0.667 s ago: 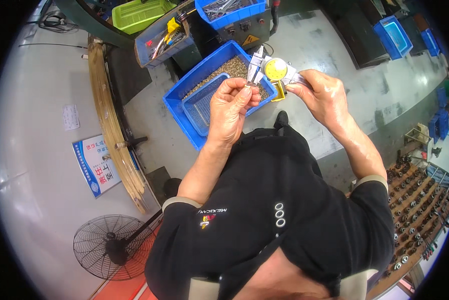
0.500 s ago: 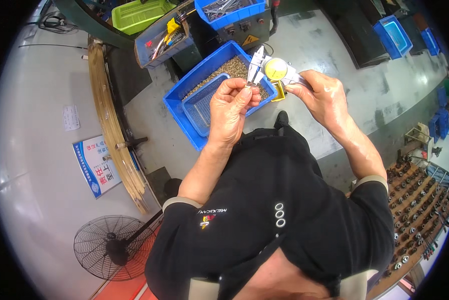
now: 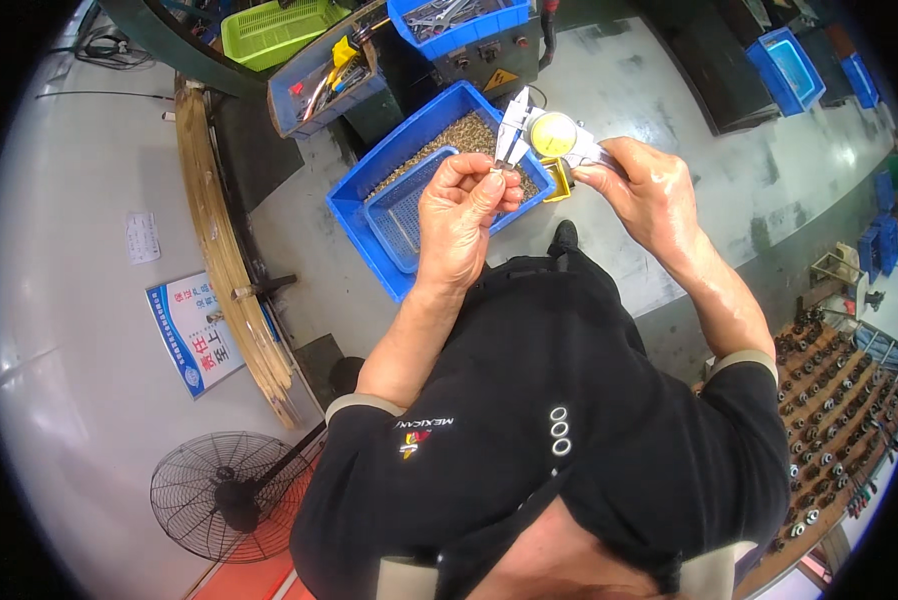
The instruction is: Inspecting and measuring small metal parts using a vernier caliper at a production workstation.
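Observation:
In my right hand (image 3: 651,190) is a dial caliper (image 3: 553,134) with a round yellow-faced dial, gripped by its beam end. Its jaws point left, toward my left hand (image 3: 461,212). Thumb and fingers of that hand pinch a small metal part (image 3: 506,167) against the caliper's lower jaws; the fingertips partly cover it, so its exact shape is hidden. Below both hands lies a large blue bin (image 3: 362,172) of small brass-coloured pieces (image 3: 466,136). A blue mesh basket (image 3: 399,214) rests inside that bin.
Beside the bin is a small yellow container (image 3: 557,181). Farther back are a tool box (image 3: 294,112), a blue tray of wrenches (image 3: 461,25) and a green basket (image 3: 269,36). A black fan (image 3: 231,494) stands lower left. At right, a wooden rack (image 3: 831,430) holds several metal parts.
The caliper has shifted and tilted very slightly, and its dial catches more glare. Both hands keep the same grip in nearly the same place.

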### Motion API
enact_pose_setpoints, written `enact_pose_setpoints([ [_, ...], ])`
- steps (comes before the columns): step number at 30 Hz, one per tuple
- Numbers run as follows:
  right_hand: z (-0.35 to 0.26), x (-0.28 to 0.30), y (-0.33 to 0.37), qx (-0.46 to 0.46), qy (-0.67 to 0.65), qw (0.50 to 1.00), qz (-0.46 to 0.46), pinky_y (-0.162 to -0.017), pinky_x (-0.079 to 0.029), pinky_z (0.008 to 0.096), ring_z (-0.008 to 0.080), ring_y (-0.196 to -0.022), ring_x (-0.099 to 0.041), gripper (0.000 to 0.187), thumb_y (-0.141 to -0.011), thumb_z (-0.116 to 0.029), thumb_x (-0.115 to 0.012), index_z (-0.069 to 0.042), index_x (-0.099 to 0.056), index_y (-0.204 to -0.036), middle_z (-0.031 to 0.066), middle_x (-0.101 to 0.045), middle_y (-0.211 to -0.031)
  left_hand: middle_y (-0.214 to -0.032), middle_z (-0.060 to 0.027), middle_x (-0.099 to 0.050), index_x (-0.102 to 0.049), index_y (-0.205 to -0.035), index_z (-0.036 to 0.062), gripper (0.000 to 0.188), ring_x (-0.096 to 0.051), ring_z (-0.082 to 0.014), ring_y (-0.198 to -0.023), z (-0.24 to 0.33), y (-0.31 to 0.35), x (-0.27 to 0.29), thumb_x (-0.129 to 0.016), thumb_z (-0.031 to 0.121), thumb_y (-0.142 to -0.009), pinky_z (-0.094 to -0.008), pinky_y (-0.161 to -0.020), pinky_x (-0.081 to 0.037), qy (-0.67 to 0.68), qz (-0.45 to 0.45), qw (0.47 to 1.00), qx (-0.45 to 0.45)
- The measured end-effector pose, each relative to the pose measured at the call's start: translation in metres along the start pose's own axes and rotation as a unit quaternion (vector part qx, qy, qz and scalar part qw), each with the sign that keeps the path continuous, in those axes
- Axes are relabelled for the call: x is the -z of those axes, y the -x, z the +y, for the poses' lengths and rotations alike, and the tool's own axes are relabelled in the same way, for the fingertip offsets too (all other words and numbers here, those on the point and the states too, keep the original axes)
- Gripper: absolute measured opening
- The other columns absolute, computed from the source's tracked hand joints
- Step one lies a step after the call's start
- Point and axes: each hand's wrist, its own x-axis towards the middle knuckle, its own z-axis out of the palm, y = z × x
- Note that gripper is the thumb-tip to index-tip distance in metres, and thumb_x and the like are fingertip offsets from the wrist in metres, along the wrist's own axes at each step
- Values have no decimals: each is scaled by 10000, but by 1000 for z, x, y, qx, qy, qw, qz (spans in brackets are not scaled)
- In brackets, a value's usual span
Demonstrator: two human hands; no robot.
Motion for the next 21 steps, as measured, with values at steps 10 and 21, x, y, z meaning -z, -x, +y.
enact_pose_setpoints([
  [10,2,-1,-2,-27,-1,999,-22,-517,-454,328,248,-562,-590,281,-782,-241,-761,1,-636,-850,138,-597,-671,-904,-123,-690,-591,-1009,34,149,-672,-162,-771,1,-3,1,-665,59,-882,-281,-702,-561,-7,2,1000,2],
  [21,2,-3,-5,-17,-15,1000,-21,-521,-458,322,250,-566,-595,291,-785,-246,-760,2,-633,-869,135,-602,-679,-895,-134,-688,-590,-1007,23,153,-672,-172,-762,5,-8,3,-667,36,-875,-284,-694,-562,-51,-1,999,-6],
])
